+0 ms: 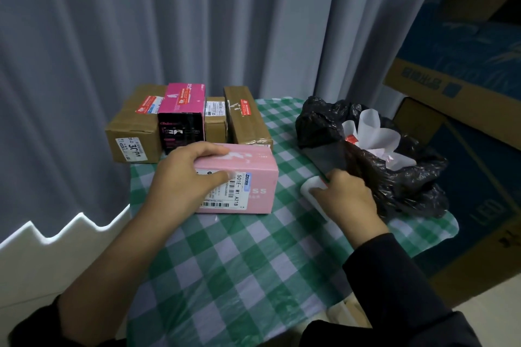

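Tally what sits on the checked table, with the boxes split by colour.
Brown cardboard boxes: 3
Magenta-and-black box: 1
Pale pink box, gripped by the left hand: 1
Black bag: 1
White item, held by the right hand: 1
Total: 7
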